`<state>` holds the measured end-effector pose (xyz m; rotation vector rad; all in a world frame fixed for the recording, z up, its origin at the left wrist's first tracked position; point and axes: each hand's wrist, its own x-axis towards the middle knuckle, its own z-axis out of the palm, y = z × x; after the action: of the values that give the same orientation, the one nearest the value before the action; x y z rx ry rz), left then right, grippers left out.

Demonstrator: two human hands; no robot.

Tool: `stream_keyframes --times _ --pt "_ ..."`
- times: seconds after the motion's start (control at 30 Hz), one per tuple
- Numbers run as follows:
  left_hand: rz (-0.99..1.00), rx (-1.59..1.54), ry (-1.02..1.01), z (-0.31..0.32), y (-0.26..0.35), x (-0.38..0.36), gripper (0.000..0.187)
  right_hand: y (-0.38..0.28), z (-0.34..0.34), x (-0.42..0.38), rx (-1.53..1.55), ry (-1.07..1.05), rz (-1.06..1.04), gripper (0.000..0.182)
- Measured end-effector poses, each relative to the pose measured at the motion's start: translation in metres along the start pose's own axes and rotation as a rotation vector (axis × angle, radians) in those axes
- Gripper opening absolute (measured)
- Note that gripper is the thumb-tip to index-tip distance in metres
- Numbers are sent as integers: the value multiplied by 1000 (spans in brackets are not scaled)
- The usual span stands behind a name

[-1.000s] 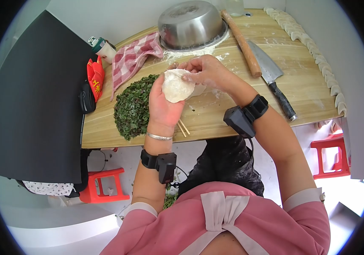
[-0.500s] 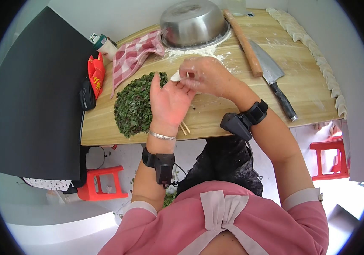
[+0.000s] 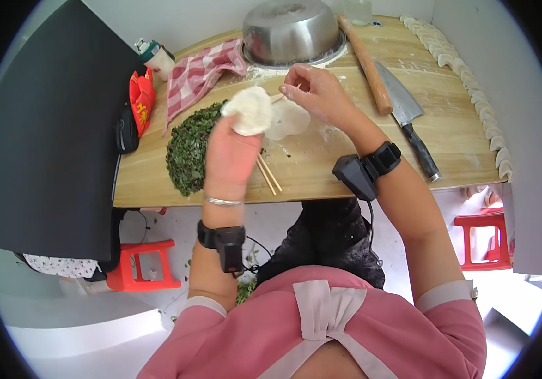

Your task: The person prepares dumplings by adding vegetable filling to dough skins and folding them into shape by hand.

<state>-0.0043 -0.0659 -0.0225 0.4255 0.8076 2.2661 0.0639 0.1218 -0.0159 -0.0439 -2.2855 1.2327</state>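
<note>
A round white dough wrapper (image 3: 248, 111) lies over the fingers of my left hand (image 3: 228, 158), which is raised beside the heap of chopped dark green leaves (image 3: 190, 151). My right hand (image 3: 321, 95) is closed in a pinch over the board, to the right of that wrapper. Something thin and pale shows at its fingertips, too small to name. Beneath and between the hands, more thin wrapper dough (image 3: 288, 120) lies on the wooden table. A pair of chopsticks (image 3: 269, 174) rests near the table's front edge, partly behind my left wrist.
An upturned steel bowl (image 3: 291, 35) stands at the back amid flour. To the right lie a rolling pin (image 3: 365, 63), a cleaver (image 3: 403, 101) and a row of dumplings (image 3: 473, 85). A checked cloth (image 3: 201, 72) and a bottle (image 3: 155, 58) are at the left.
My left hand has moved left, and the wrapper now lies spread over its fingers. My right hand has drawn away from the left, uncovering the dough on the table.
</note>
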Motion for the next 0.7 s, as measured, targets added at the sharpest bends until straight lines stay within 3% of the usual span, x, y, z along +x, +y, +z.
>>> stream_keyframes --times 0.13,0.17,0.2,0.23,0.3,0.33,0.5,0.63,0.7 --pt "177 -13 243 -4 42 -12 43 -2 14 -6 -151 -113 -122 12" --pt "233 1 341 -2 49 -18 42 -2 25 -12 -235 -180 -364 11" --pt "241 -11 346 -8 55 -25 42 -5 33 -17 -319 -246 -610 12" --pt "253 -64 342 -16 63 -29 40 -14 37 -21 -329 -258 -624 12" --pt "270 -123 335 -27 77 -41 39 -31 48 -34 -632 -543 -603 14" --pt "281 -132 339 -31 81 -49 39 -34 52 -35 -634 -553 -614 14" --pt "277 -219 365 -37 89 -74 40 -41 60 -23 -690 -678 -966 13" --pt "285 -233 355 -42 92 -82 40 -48 66 -13 -726 -727 -1025 12" --pt "312 -245 378 -43 95 -88 40 -51 65 -9 -613 -729 -818 14"
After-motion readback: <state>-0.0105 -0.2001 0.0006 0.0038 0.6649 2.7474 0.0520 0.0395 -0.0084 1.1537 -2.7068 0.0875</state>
